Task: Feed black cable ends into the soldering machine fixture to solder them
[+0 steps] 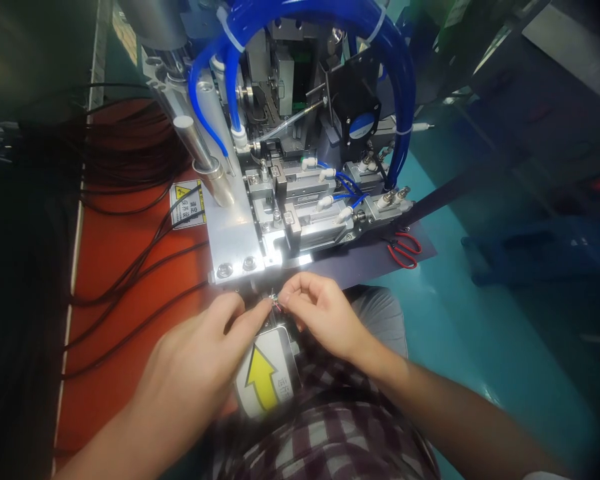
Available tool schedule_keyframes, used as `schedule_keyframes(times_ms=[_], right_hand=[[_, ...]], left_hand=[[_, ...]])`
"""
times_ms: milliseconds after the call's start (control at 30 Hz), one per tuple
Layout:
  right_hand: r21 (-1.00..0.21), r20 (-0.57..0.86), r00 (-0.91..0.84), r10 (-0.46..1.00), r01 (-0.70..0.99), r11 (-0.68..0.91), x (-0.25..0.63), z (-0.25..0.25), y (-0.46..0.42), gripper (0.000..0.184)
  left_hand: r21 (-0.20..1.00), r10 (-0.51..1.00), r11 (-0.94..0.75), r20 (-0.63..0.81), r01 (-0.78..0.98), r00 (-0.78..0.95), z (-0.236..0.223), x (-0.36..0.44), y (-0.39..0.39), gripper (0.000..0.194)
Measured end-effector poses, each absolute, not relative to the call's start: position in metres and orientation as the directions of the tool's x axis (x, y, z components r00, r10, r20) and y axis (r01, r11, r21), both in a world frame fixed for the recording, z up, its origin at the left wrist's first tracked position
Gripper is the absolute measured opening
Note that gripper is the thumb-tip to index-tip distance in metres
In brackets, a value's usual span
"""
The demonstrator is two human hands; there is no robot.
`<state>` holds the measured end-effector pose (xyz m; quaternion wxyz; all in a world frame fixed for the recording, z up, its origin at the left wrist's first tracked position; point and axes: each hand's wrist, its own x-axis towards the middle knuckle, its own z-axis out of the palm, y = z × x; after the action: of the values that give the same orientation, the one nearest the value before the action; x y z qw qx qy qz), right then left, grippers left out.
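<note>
My left hand (200, 353) comes in from the lower left, its thumb and forefinger brought together at a small bunch of thin wire ends (275, 300). White and reddish strands show in the bunch, too small to make out further. From the right, my right hand (327, 317) pinches at the same bunch, its other fingers curled. Both sets of fingertips almost meet, just in front of the metal plate (235, 240) of a machine. Below the hands is a white panel with a yellow arrow (263, 380), partly covered by my left hand.
Pneumatic cylinders (315, 223) with blue air hoses (403, 73) stand beyond the hands. Black cables (140, 267) cross the orange surface (97, 267) at left, near a warning label (187, 203). Red-handled pliers or cutters (405, 250) lie on a dark sheet (370, 260) at right.
</note>
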<state>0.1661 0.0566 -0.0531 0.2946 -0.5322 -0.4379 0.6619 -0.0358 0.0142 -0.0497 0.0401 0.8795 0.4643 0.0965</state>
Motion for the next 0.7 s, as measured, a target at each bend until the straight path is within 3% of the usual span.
schedule_keyframes(times_ms=[133,333,500,700], right_hand=[[-0.908,-0.417,-0.235,0.878,0.153,-0.39,0.165,-0.054,0.053,0.014],[-0.892,-0.234,-0.157,0.959,0.427,-0.148,0.162,-0.045,0.049,0.018],[-0.897,-0.416,-0.206,0.886,0.251,-0.363,0.163,-0.051,0.053,0.015],[-0.886,-0.464,-0.248,0.85,0.128,-0.446,0.168,-0.057,0.054,0.012]], left_hand=[[0.16,0.822,-0.57,0.12,0.806,0.557,-0.051,-0.036,0.014,0.059],[0.149,0.796,-0.604,0.156,0.783,0.585,-0.055,-0.04,0.015,0.058],[0.188,0.798,-0.602,0.152,0.776,0.582,-0.056,-0.039,0.017,0.055],[0.276,0.775,-0.624,0.34,0.731,0.533,-0.058,-0.034,0.024,0.03]])
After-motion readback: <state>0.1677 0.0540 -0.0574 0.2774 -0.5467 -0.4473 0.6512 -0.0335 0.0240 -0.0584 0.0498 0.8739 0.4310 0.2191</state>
